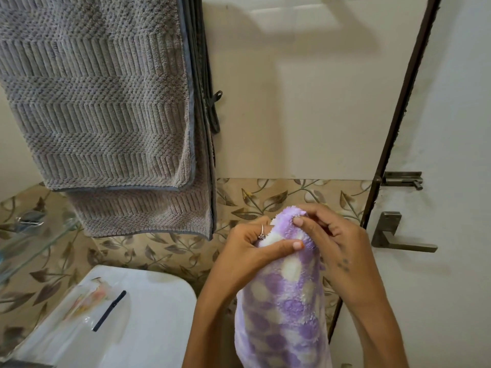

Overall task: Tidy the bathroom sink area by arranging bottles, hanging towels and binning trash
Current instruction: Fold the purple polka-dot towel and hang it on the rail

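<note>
Purple-and-white spotted towel: fluffy, long-pile fleece cloth, matt. Grey towel: thick ribbed cloth, chevron weave, smooth bound hem. Sink: glossy white ceramic by its look. Shelf: clear glass. Door handle: dull brushed metal. Leaf-patterned wall tile: smooth, slight sheen.

Purple-white spotted towel hanging bunched, perhaps folded; grey ribbed towel hung on wall.

Soft daylight, wide-angle bowing (edges), glass shelf blurred.
</note>
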`<state>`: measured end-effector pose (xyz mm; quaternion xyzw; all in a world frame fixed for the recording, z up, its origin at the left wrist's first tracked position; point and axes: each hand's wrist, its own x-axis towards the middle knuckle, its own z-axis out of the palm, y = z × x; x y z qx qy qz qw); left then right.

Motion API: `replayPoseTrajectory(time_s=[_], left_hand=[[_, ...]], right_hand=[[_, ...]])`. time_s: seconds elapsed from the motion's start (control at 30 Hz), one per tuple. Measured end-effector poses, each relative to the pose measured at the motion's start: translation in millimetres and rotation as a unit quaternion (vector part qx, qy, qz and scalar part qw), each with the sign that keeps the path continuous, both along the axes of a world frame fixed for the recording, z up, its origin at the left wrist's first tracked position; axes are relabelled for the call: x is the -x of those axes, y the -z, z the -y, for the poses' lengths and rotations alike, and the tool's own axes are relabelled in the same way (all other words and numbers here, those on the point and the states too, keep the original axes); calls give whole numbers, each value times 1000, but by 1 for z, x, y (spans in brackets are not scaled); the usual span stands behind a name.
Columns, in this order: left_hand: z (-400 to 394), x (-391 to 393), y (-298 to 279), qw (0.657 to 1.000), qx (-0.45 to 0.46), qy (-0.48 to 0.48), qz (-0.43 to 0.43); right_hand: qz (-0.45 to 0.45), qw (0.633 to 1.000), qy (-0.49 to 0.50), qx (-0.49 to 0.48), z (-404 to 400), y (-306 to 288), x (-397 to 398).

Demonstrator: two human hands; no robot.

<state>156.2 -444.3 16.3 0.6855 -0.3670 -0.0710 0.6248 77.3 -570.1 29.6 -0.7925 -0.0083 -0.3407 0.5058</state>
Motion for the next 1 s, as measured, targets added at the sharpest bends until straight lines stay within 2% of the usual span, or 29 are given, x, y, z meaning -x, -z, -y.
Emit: replayPoseTrajectory(time_s=[0.17, 0.27, 0.37, 0.43, 0.63, 0.73, 0.87, 1.0], left_hand=[[9, 7, -5, 992, 30, -78, 97], [9, 8, -8, 985, 21, -98, 139], [8, 7, -8, 985, 1, -96, 145], [7, 7, -10, 985, -7, -100, 139], [1, 2, -8, 977, -63, -65, 191], [-1, 3, -6, 977, -70, -49, 196], [-1, 0, 3, 984, -68, -44, 160], [-17, -18, 21, 985, -155, -17, 75]], right_hand=[[41, 991, -2, -127, 3, -1, 1], [52, 989, -10, -139, 5, 2, 2], [46, 985, -45, -160, 12, 6, 4], [28, 985, -73, -157, 17, 6, 6], [-35, 976, -154, -152, 19, 7, 8], [-22, 984, -95, -151, 14, 8, 2], [0, 991, -18, -135, 8, 13, -3], [10, 993, 55, -103, 2, 18, -5]])
